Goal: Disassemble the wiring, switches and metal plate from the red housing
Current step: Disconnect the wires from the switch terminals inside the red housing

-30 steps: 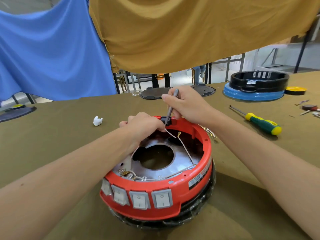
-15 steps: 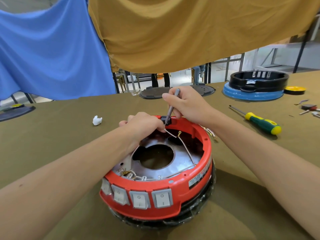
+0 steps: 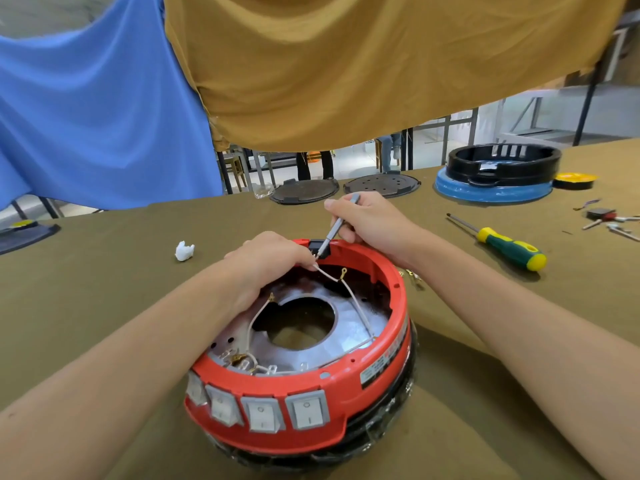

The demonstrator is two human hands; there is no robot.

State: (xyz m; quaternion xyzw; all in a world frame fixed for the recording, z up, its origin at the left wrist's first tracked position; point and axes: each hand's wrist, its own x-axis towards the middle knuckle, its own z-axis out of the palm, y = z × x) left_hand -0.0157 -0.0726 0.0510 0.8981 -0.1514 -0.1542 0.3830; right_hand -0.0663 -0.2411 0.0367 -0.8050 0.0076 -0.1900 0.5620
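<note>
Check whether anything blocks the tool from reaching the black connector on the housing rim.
Nothing visible does. The right hand holds the thin tool with its tip already at the black connector.

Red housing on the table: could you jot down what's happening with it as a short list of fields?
object: red housing, open side up on the olive table
switches: four grey rocker switches in its front wall
inside: metal plate with loose white wires
right hand: holds a thin grey tool, tip at the black part on the far rim
left hand: on the rim, fingers at a wire
spare tool: green-and-yellow screwdriver, lying to the right
</note>
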